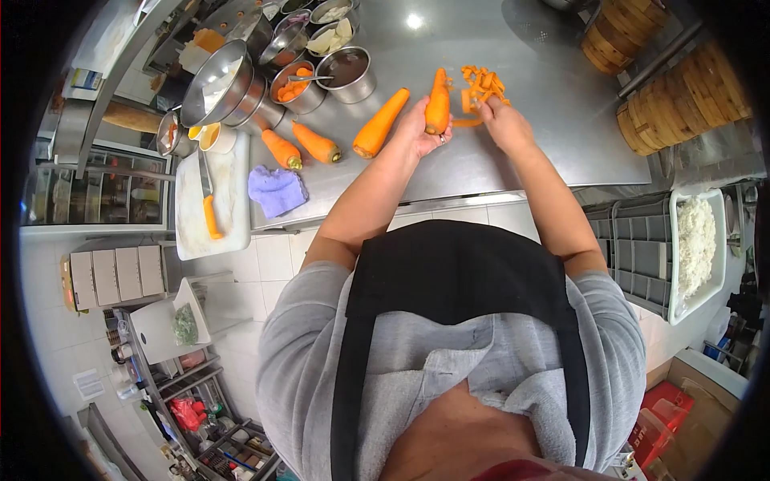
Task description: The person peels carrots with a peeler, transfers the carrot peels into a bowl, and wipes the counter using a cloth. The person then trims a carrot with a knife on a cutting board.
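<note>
Pointing its thin end to the far side, a carrot [438, 103] is held at the near edge of the steel worktop [553, 132], between the two hands. Its long axis runs nearly straight from near to far, with only a slight lean, and the thick end faces the wearer. The left hand [417, 130] lies along the carrot's left side, its fingers closed about the thick part; it is the nearer hand, being in contact. The right hand [507, 125] is just to the right, apart from the carrot, with its fingers curled; whether they grasp anything cannot be told. Orange peelings [487, 83] lie in a loose heap just beyond the right hand, to the right of the held carrot.

To the left, a large carrot [381, 124] slants with its thin end far and right, near the left forearm. Two smaller carrots [317, 144] lie farther left, their thick ends turned near and right. A purple cloth [277, 191] lies nearer the worktop's edge, beside a white board [188, 232] bearing a knife [210, 212].
</note>
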A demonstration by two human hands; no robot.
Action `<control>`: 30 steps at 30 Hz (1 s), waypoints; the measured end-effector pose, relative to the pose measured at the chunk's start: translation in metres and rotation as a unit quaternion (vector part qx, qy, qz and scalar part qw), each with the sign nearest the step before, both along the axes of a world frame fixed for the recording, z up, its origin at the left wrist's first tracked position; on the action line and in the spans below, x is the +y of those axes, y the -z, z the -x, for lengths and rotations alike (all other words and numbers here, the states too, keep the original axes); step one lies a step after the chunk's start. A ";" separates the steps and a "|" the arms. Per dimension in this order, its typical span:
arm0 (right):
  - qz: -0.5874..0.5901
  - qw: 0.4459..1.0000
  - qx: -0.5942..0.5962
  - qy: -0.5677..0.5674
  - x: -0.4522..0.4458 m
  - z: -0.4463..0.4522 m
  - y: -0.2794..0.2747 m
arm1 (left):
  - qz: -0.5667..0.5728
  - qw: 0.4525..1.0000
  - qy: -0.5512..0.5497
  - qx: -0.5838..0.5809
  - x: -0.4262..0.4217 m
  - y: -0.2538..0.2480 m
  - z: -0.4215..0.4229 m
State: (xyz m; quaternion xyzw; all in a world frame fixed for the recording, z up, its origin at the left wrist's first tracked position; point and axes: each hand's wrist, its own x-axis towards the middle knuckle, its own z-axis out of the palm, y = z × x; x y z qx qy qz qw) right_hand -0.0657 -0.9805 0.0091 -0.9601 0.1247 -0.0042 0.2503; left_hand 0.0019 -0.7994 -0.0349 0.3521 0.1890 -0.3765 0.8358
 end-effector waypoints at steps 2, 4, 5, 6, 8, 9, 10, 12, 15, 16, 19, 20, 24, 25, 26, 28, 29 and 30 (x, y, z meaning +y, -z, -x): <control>0.001 1.000 0.005 -0.025 0.009 0.019 0.001 | -0.002 1.000 -0.012 -0.008 -0.003 -0.002 0.002; -0.032 0.995 -0.060 -0.073 0.017 0.038 0.006 | -0.006 1.000 -0.025 -0.017 -0.007 -0.005 0.003; -0.033 0.995 -0.060 -0.074 0.019 0.045 0.004 | -0.022 0.999 -0.030 -0.022 -0.008 -0.006 0.004; -0.023 0.996 -0.035 -0.084 0.022 0.051 -0.003 | -0.037 0.998 -0.034 -0.027 -0.008 -0.007 0.004; -0.010 0.995 -0.027 -0.093 0.021 0.052 -0.003 | -0.045 0.998 -0.035 -0.026 -0.007 -0.008 0.004; -0.010 0.996 -0.028 -0.089 0.021 0.050 -0.004 | -0.050 0.998 -0.037 -0.023 -0.007 -0.008 0.005; -0.018 0.995 -0.032 -0.097 0.021 0.047 -0.005 | -0.050 0.998 -0.034 -0.025 -0.007 -0.009 0.004; -0.027 0.993 -0.035 -0.105 0.025 0.038 -0.007 | -0.025 0.999 -0.044 -0.011 -0.006 -0.008 0.005; -0.012 0.995 -0.035 -0.095 0.029 0.017 -0.006 | -0.033 0.998 -0.038 -0.044 -0.004 -0.004 0.004; -0.013 0.995 -0.028 -0.098 0.027 0.006 -0.004 | -0.034 0.998 -0.039 -0.045 -0.004 -0.008 0.005; -0.007 0.995 -0.010 -0.097 0.020 -0.025 0.002 | -0.024 0.997 -0.027 -0.066 -0.001 -0.011 0.005; 0.004 0.996 0.002 -0.094 0.016 -0.036 0.004 | -0.022 0.999 -0.008 -0.045 0.002 -0.007 0.003; 0.015 0.994 0.075 -0.074 -0.001 -0.084 0.011 | -0.017 0.999 0.003 -0.033 0.006 -0.009 0.008; 0.015 0.994 0.075 -0.074 0.001 -0.092 0.007 | -0.025 0.999 -0.010 -0.025 0.006 -0.010 0.009; 0.046 0.994 0.074 -0.072 0.003 -0.100 0.004 | -0.025 0.999 -0.011 -0.023 0.006 -0.009 0.009; 0.076 0.992 0.074 -0.071 -0.001 -0.113 0.007 | -0.029 0.999 -0.003 -0.034 0.008 -0.006 0.007; 0.077 0.993 0.075 -0.047 -0.004 -0.117 0.009 | -0.029 0.999 -0.002 -0.035 0.008 -0.004 0.009; 0.077 0.994 0.074 -0.023 -0.005 -0.118 0.006 | -0.044 0.998 -0.010 -0.051 0.007 -0.007 0.012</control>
